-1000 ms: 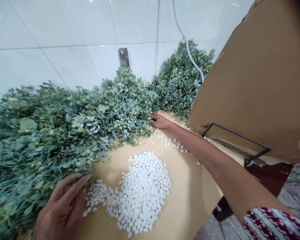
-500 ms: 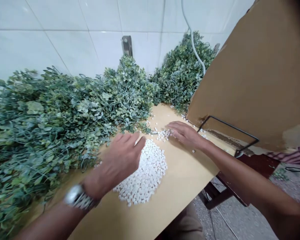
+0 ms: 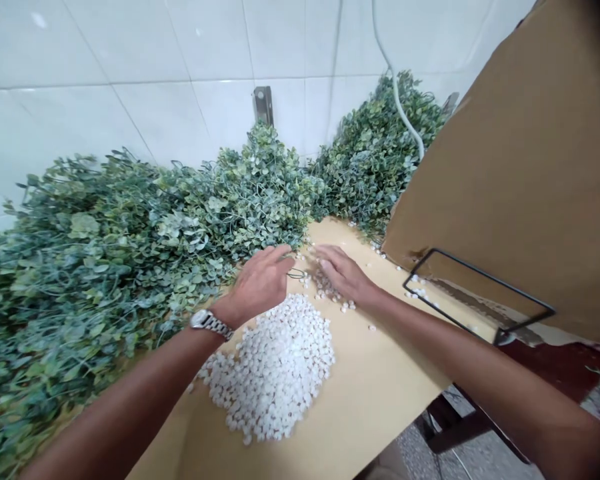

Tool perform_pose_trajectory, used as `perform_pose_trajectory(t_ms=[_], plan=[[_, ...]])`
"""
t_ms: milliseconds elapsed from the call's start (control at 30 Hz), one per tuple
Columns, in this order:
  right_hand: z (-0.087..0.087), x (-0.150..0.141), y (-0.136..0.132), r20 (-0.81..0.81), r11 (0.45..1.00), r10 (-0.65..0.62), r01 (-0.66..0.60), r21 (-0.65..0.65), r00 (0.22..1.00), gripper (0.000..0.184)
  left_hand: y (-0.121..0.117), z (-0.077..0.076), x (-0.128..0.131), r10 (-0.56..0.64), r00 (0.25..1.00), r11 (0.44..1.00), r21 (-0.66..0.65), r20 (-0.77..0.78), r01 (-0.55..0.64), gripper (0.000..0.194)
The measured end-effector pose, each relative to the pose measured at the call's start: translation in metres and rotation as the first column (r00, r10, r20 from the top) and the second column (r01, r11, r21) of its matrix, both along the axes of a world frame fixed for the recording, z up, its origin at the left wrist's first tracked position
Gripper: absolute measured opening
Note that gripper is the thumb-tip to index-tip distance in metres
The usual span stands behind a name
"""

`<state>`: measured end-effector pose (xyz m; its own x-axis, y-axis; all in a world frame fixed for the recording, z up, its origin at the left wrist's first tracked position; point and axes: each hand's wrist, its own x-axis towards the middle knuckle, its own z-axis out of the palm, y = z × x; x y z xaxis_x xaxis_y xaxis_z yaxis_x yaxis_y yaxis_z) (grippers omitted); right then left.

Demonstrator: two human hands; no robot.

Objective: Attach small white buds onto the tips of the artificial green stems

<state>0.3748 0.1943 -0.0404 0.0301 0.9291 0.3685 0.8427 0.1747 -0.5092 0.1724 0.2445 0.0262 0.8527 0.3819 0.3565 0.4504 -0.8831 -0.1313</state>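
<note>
My left hand [image 3: 263, 279], with a silver watch [image 3: 211, 323] on its wrist, is at the far edge of a heap of small white pieces [image 3: 285, 367]. Its fingers are bent and drawn together, thumb close to the index finger; anything between them is hidden. Just beside its thumb is a thin dark green stem loop [image 3: 296, 273]. Opposite, my right hand [image 3: 347, 275] lies low over the tan board [image 3: 365, 400], fingers stretched out towards the left hand. Some loose white pieces [image 3: 325, 287] lie against its palm side and under it.
Bushy green artificial foliage [image 3: 145, 233] lines the wall side, with another clump [image 3: 380, 140] at the back. A large cardboard sheet [image 3: 520, 167] rises on the right, near a black wire frame [image 3: 480, 280]. A pale cable [image 3: 397, 93] hangs along the tiled wall.
My left hand has moved off the heap to its far edge, uncovering more white pieces. My right hand has shifted left, closer to the left hand. The view has tilted slightly.
</note>
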Motion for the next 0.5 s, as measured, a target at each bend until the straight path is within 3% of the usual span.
perform_pose_trajectory(t_ms=[100, 200, 333, 500], plan=[[0.003, -0.002, 0.043, 0.014, 0.999, -0.052, 0.052, -0.016, 0.999, 0.034, -0.001, 0.009, -0.021, 0.06, 0.977, 0.993, -0.116, 0.203, -0.036, 0.029], [-0.001, -0.012, 0.059, 0.048, 0.999, -0.024, 0.025, -0.036, 0.999, 0.032, -0.01, 0.02, -0.04, 0.154, 0.899, 0.948, -0.319, 0.411, -0.016, 0.021], [-0.007, -0.034, 0.035, 0.083, 0.996, 0.084, -0.08, -0.04, 0.993, 0.035, -0.038, 0.031, -0.063, 0.198, 0.853, 0.9, -0.435, 0.482, 0.037, 0.015], [-0.001, -0.053, -0.004, 0.157, 0.967, 0.248, -0.253, 0.013, 0.956, 0.036, -0.075, 0.019, -0.097, 0.169, 0.832, 0.895, -0.435, 0.529, 0.095, 0.019]])
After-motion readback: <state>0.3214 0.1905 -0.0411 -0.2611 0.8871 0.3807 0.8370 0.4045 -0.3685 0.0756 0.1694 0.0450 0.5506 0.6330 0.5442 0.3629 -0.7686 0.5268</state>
